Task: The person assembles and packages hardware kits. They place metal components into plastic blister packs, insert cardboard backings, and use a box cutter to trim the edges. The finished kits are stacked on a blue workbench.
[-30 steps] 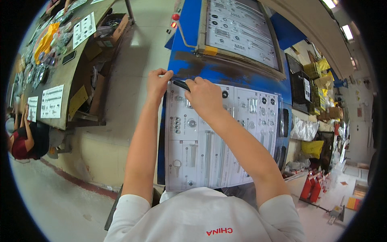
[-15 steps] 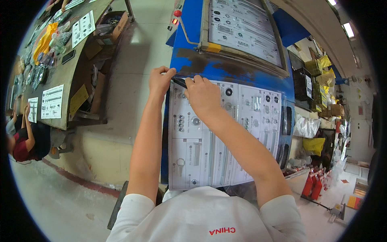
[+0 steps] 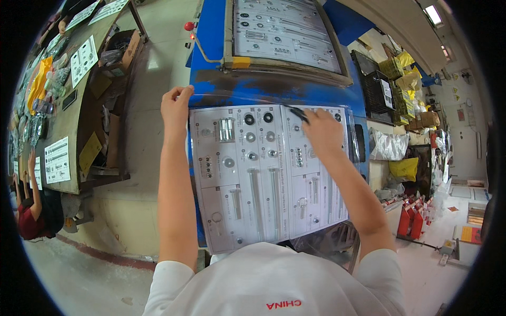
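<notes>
Before me lies a white printed card (image 3: 221, 210) with hardware pieces, covered in clear plastic film (image 3: 240, 97). At its far left corner my left hand (image 3: 176, 109) is closed, pinching the edge of the film. My right hand (image 3: 326, 132) is closed around a slim black knife-like tool (image 3: 297, 112). Its thin tip points left, at the card's far edge near the middle. Bolts, black rings, washers and a key ring (image 3: 216, 217) show under the film.
Beyond the card, a framed tray (image 3: 284, 64) holds a similar sheet on the blue machine (image 3: 211, 84). A red knob (image 3: 189, 25) stands at its left. Further left is a workbench (image 3: 87, 121) with bags, sheets and a phone (image 3: 69, 100); people work there. Black crates (image 3: 378, 90) stand right.
My right hand has drawn the black tool rightward along the card's far edge, away from the left hand. The left hand stays at the corner. The whole view has shifted.
</notes>
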`<state>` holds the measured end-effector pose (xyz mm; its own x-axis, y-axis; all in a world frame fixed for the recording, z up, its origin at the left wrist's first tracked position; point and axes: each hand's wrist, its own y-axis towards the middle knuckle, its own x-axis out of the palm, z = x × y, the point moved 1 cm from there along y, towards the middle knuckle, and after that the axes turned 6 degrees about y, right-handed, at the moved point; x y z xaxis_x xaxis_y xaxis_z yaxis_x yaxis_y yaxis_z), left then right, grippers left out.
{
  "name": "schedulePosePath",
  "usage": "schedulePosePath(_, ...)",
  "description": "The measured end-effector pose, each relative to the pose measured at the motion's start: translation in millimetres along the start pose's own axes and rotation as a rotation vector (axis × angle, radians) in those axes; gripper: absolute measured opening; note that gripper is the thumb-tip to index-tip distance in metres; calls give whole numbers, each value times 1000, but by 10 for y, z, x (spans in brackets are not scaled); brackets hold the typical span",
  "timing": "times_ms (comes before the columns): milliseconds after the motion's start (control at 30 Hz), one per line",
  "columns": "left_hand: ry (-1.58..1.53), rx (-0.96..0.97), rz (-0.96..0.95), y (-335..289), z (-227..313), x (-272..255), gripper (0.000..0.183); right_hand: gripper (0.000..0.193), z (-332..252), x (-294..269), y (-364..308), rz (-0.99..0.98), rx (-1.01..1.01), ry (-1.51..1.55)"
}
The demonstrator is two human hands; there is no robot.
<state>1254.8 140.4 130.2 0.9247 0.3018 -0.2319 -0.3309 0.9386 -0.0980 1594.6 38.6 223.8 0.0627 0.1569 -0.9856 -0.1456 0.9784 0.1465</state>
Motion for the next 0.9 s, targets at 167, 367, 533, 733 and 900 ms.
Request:
schedulePosePath(167, -105, 44, 65, -74, 123, 137, 22, 31, 581, 184, -149, 52, -21, 20)
schedulePosePath(367, -80, -30, 96, -29, 110, 172, 26, 35, 2136, 17, -427, 39, 140, -84)
schedulePosePath(533, 622, 348, 525, -46, 370, 740, 32, 33, 2827, 180, -668, 124, 326, 57)
schedulePosePath(733, 451, 831, -338, -1001, 1145, 3540, 33, 45, 2905, 238, -686, -2, 583, 866)
schedulePosePath(900, 490, 271, -847, -1215, 1272, 4947, 58, 47, 2993, 247, -705, -4, 544, 851)
